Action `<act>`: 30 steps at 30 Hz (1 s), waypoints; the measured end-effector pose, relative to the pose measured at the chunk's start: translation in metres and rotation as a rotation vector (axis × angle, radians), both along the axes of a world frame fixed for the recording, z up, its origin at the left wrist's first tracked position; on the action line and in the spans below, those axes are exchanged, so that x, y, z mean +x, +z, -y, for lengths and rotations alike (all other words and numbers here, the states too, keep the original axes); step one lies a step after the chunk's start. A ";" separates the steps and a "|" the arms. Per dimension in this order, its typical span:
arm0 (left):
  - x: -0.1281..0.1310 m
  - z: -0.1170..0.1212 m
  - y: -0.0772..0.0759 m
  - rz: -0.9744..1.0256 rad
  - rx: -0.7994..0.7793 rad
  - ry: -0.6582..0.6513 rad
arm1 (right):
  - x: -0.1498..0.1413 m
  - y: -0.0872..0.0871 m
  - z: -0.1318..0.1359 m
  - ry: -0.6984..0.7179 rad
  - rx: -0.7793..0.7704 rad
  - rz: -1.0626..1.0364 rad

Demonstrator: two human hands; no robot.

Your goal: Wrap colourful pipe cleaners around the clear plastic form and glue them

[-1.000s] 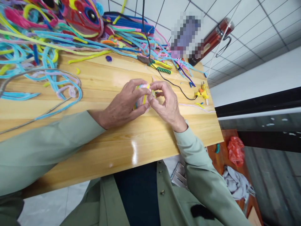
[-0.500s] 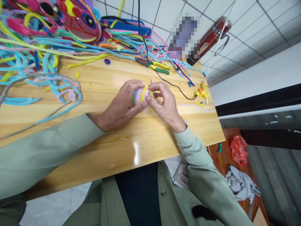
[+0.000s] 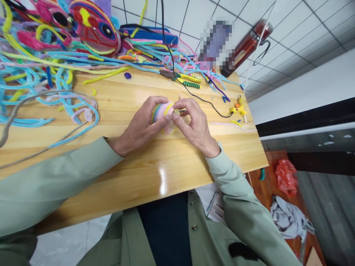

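Two-handed, holds a striped roll (image 3: pixel 163 112) at the wooden table (image 3: pixel 133 166), nearer than the pliers (image 3: pixel 191 84). Grasps its side with the left hand (image 3: pixel 142 123); pinches at its other end with the right hand (image 3: pixel 195 125).

We look down on a pale wooden table (image 3: pixel 144 166) with a glossy glare near its front edge. Behind it stands a white tiled wall (image 3: pixel 294 33) with dark grout lines. To the right we see a plain white panel (image 3: pixel 305 88) above a black band (image 3: pixel 318 114). Below lie a reddish-brown wooden surface (image 3: pixel 256 184) and a light grey floor (image 3: pixel 72 236).
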State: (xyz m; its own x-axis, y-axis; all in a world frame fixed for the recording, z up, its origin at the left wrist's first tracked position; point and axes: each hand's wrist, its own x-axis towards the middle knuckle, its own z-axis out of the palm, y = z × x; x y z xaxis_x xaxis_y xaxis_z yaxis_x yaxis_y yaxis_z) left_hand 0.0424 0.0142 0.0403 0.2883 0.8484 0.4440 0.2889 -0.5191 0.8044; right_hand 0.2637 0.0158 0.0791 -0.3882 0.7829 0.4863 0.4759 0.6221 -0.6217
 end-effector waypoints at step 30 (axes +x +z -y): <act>-0.004 0.003 -0.003 0.065 0.008 -0.029 | 0.009 0.001 0.004 -0.030 -0.022 0.024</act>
State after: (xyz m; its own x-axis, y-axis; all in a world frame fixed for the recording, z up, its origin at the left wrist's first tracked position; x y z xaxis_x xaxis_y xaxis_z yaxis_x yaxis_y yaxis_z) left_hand 0.0388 0.0115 0.0374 0.2834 0.8364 0.4691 0.2208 -0.5330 0.8168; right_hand 0.2722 0.0117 0.0798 -0.3758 0.8050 0.4592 0.5093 0.5933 -0.6233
